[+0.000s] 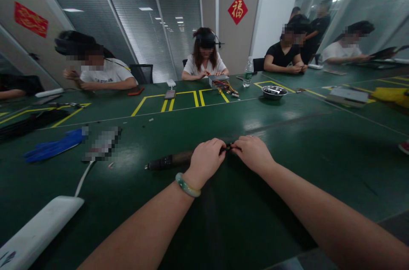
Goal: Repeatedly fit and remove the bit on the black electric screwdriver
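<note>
Both my hands rest on the green table near its middle. My left hand, with a pale green bangle on the wrist, is closed in a fist around the near end of a dark cylindrical tool that lies on the table and points left. My right hand is closed in a pinch on a small dark part at the tool's tip, right between the two hands. The fingertips of both hands almost touch.
A white power strip with its cable lies at the near left, blue gloves beyond it. A metal bowl, a water bottle and a grey box with coloured wires stand farther off. Several people sit around the table.
</note>
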A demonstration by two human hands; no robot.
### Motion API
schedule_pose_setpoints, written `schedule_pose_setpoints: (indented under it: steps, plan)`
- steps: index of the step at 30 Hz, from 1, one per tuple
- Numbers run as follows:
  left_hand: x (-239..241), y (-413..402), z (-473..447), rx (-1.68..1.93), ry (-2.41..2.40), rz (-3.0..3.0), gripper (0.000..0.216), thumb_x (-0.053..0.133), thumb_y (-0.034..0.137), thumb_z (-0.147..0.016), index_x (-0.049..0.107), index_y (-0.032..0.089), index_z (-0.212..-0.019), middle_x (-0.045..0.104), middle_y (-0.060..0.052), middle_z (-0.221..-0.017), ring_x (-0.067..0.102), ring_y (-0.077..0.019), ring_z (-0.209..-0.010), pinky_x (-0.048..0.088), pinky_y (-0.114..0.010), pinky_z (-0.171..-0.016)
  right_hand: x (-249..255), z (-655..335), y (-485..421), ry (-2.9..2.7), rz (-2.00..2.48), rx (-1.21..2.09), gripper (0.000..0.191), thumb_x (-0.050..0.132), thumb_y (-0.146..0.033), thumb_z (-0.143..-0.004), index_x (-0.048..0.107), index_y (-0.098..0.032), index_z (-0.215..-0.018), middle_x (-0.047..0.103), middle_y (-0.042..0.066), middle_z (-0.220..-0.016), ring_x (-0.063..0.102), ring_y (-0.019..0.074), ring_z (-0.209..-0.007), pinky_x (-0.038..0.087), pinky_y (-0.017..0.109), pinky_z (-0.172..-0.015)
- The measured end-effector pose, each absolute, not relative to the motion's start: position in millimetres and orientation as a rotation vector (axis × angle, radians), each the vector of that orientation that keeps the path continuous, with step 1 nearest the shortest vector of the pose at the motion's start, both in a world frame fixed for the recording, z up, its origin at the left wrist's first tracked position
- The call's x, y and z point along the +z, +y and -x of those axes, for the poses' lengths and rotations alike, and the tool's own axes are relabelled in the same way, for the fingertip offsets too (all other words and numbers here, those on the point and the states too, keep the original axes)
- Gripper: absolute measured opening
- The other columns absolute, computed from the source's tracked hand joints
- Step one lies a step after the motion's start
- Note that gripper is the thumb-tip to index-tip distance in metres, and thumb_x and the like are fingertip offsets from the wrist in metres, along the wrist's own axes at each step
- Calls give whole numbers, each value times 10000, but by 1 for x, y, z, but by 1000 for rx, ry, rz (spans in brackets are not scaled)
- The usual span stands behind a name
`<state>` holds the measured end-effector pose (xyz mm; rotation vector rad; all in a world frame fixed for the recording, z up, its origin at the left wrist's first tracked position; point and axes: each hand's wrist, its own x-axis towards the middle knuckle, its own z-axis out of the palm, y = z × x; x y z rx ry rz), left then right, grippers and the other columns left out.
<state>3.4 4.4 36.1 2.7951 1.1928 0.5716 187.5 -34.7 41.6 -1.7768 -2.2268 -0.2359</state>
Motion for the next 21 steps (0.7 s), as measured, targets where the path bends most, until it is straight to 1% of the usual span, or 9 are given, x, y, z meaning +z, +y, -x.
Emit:
schedule_pose_setpoints:
  steps: [5,16,21]
  plan:
    - [35,5,-3,605,1180,-2779,126,566,259,-902,595,230,-1021,635,-9,-1036,604,-177,-918,460,-311,-789,42,-188,-34,-2237,1763,-213,135,606,-270,-882,731,-236,-919,695,22,-880,611,181,-844,415,311,-800]
    - [34,6,-5,621,1177,-2774,117,579,251,-898,599,237,-1012,640,0,-1029,610,-173,-900,470,-320,-783,43,-189,-36,-2237,1718,-256,145,601,-270,-888,730,-241,-947,694,14,-876,603,185,-843,397,326,-800]
    - [32,7,-4,625,1174,-2792,134,580,254,-895,597,236,-1027,641,-6,-1042,614,-180,-915,475,-318,-782,42,-191,-34,-2235,1704,-263,123,613,-254,-878,728,-234,-918,688,9,-859,596,179,-820,396,317,-783]
